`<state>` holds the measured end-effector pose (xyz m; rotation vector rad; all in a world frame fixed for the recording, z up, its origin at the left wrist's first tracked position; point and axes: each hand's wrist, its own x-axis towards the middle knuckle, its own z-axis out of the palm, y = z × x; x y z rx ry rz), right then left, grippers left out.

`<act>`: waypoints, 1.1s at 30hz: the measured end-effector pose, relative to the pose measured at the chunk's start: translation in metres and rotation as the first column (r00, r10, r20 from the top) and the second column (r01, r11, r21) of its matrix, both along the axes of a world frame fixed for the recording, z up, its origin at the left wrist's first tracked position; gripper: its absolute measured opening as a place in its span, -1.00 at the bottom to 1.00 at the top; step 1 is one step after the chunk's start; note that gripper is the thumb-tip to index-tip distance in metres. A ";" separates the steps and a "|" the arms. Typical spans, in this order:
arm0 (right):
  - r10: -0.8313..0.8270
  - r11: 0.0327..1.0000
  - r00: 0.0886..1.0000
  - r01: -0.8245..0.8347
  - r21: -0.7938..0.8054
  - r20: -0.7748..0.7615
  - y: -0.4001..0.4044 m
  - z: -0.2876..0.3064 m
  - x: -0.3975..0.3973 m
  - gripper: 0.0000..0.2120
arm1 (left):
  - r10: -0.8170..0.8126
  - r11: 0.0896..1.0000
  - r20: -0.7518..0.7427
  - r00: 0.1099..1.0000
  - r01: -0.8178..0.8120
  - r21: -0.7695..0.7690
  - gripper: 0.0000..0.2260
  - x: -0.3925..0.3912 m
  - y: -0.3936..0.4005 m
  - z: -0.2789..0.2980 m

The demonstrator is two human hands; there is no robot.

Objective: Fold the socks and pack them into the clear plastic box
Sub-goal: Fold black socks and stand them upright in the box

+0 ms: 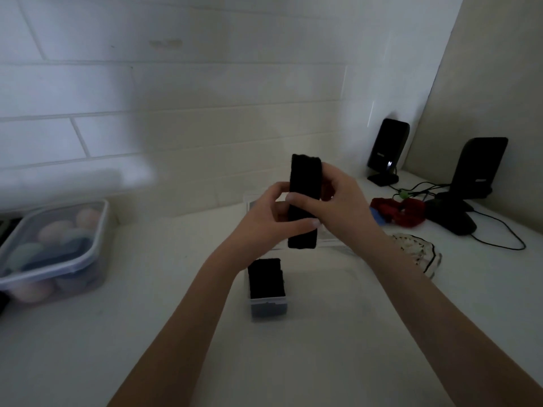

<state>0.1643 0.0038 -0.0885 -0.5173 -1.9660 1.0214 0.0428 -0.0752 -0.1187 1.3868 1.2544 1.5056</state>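
Note:
A black sock (304, 177), folded into a long strip, stands upright in the air above the table. My left hand (269, 217) grips its lower half from the left, thumb across the front. My right hand (335, 205) pinches its middle from the right. Below my hands lies the clear plastic box (338, 286), hard to make out against the white table. A folded black sock (266, 279) sits in the box's left end. To the right of the box lie a white patterned sock (423, 251) and a red sock (399, 211).
A lidded plastic container (55, 251) of pastel items stands at the left by the tiled wall. Two black speakers (388, 151) (479, 168), a black mouse (452, 218) and cables occupy the back right corner.

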 end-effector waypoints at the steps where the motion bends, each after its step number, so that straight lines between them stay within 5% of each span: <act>1: -0.024 0.999 1.000 0.024 0.021 0.014 0.000 -0.001 0.000 -0.69 | 0.003 1.000 0.001 1.000 -0.003 0.008 -0.57 0.001 0.000 0.000; 7: -0.069 0.971 0.997 0.077 -0.225 0.045 0.005 -0.003 0.001 -0.56 | -0.023 0.998 0.071 0.997 0.019 0.067 -0.73 0.003 -0.002 0.002; 11: 0.255 0.790 0.965 -0.247 -0.561 -0.065 0.007 -0.001 0.007 -0.29 | -0.012 0.997 0.077 0.997 0.007 0.070 -0.70 0.002 -0.002 0.003; 16: 0.251 0.797 0.951 -0.309 -0.520 -0.180 0.001 0.000 0.006 -0.51 | -0.046 0.997 0.096 0.994 0.040 0.060 -0.66 0.001 -0.004 0.004; 20: 0.167 0.823 0.961 -0.258 -0.507 -0.219 0.006 0.002 0.009 -0.70 | -0.064 0.998 0.107 0.992 0.063 0.007 -0.81 0.002 -0.006 0.006; 25: 0.110 0.789 0.947 -0.268 -0.553 -0.302 0.008 0.007 0.015 -0.67 | -0.096 0.993 0.055 0.994 0.100 -0.068 -0.83 0.004 -0.008 0.006; 33: 0.170 0.870 0.966 -0.240 -0.431 -0.193 0.011 0.008 0.020 -0.55 | -0.087 0.992 0.006 0.996 0.087 -0.090 -0.86 0.005 -0.007 0.005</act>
